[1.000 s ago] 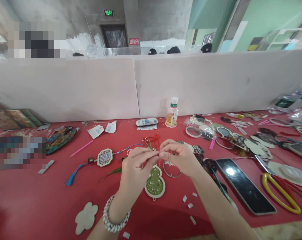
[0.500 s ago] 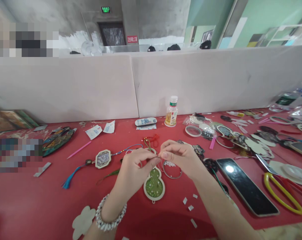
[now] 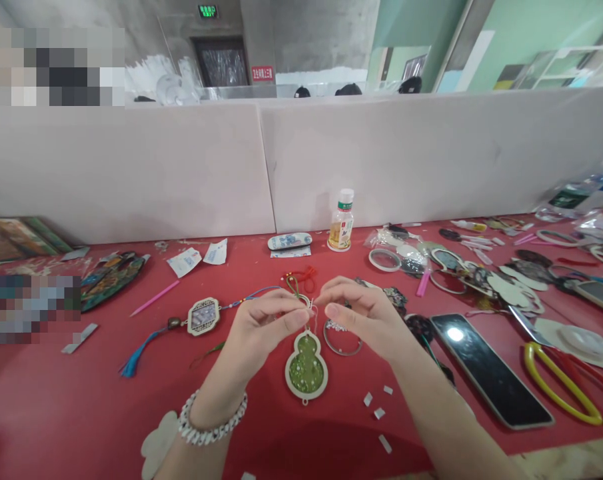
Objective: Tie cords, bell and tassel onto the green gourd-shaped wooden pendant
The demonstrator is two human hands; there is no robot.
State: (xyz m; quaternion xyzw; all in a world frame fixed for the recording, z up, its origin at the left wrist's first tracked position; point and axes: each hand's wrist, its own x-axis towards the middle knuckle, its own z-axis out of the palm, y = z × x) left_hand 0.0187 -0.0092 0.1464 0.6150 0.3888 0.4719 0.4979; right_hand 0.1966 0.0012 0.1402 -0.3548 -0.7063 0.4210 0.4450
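A green gourd-shaped pendant [image 3: 306,367] with a pale rim lies flat on the red table. Above its top, my left hand [image 3: 268,327] is pinched, thumb against fingers, on a thin cord [image 3: 315,316] at the pendant's top. Close by on the right, my right hand [image 3: 354,310] has its fingers curled near the same cord; what lies between its fingertips is too small to make out. A ring with small white beads [image 3: 338,327] sits partly behind my right hand. A red knotted cord [image 3: 304,277] lies beyond the hands.
A blue-tasselled pendant [image 3: 204,317] and pink pen [image 3: 154,298] lie left. A phone [image 3: 491,370] and yellow-handled scissors [image 3: 561,387] are right. A small bottle [image 3: 341,221] stands before the white partition [image 3: 181,173]. Several white scraps [image 3: 380,413] lie near my right forearm.
My hands have moved slightly apart, and the thin cord and the pendant's top now show between them. The view has shifted a little.
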